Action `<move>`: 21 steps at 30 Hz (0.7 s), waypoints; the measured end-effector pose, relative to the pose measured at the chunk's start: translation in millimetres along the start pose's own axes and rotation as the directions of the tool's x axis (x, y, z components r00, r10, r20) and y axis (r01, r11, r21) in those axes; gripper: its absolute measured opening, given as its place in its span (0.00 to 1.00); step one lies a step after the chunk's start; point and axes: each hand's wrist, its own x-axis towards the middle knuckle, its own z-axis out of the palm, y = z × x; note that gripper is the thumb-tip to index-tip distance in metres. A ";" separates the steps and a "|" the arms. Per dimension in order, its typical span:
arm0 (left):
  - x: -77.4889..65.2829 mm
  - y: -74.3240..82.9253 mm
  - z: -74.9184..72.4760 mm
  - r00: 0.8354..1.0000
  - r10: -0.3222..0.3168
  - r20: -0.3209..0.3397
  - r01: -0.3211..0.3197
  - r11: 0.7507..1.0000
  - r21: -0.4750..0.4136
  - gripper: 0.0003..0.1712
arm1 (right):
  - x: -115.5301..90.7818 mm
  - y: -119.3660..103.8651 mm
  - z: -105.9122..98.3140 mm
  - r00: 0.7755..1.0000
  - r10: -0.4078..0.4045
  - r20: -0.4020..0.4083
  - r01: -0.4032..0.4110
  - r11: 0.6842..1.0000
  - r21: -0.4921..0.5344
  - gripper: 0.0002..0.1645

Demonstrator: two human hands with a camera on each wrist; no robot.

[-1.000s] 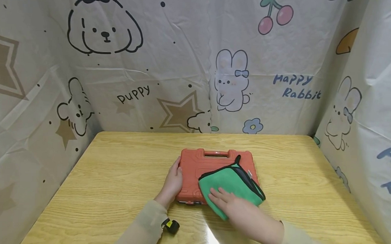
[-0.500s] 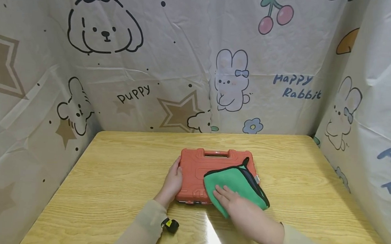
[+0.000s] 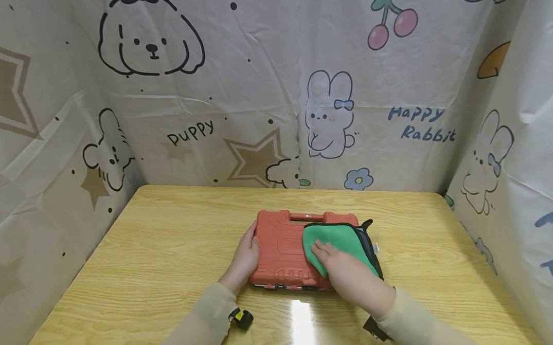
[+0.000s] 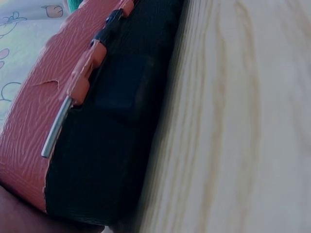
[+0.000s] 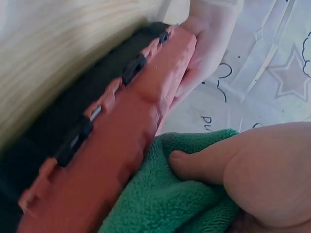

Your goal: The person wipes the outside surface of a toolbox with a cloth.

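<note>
reaching in from the near left and near right in two pale sleeves (image 3: 207,318), bracing the left side of the red case (image 3: 275,239) with the left hand (image 3: 245,253), laying straight fingers along its side wall. pressing the green cloth (image 3: 340,237) onto the right half of the case's top with the right hand (image 3: 349,276), keeping extended fingers flat on the fabric and resting the thumb against its bunched near part. comparing with a second ago, having slid the cloth farther back and to the right, bringing onto the top the corner formerly hanging past the front edge, while leaving the left hand and the case in place. overhanging the case's right edge with the cloth now, exposing the black latches (image 3: 281,287) along the front. keeping broad stretches of surface (image 3: 177,225) on both sides, ending behind at the patterned curtain (image 3: 243,83).
</note>
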 end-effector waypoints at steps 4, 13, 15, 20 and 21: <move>-0.3 0.1 -0.4 1.000 0.001 0.003 -0.001 1.000 0.001 0.31 | 7.0 3.8 -4.4 1.000 0.022 0.008 -0.022 1.000 0.003 0.29; 0.0 -1.4 -1.2 1.000 0.008 0.004 -0.008 1.000 0.005 0.31 | 25.1 21.4 -9.6 0.996 0.080 0.038 -0.080 0.997 -0.001 0.25; 0.0 -1.0 -1.4 1.000 0.008 0.004 -0.008 1.000 0.006 0.31 | 28.8 25.7 -10.6 0.995 0.089 0.041 -0.089 0.996 -0.001 0.26; -0.1 -0.5 -1.9 1.000 0.012 0.006 -0.012 1.000 0.000 0.31 | 37.5 34.6 -14.0 0.991 0.119 0.063 -0.121 0.992 0.021 0.27; -0.1 -0.6 -1.9 1.000 0.011 0.006 -0.011 1.000 -0.002 0.31 | 39.5 36.4 -14.3 0.990 0.125 0.066 -0.127 0.992 0.021 0.27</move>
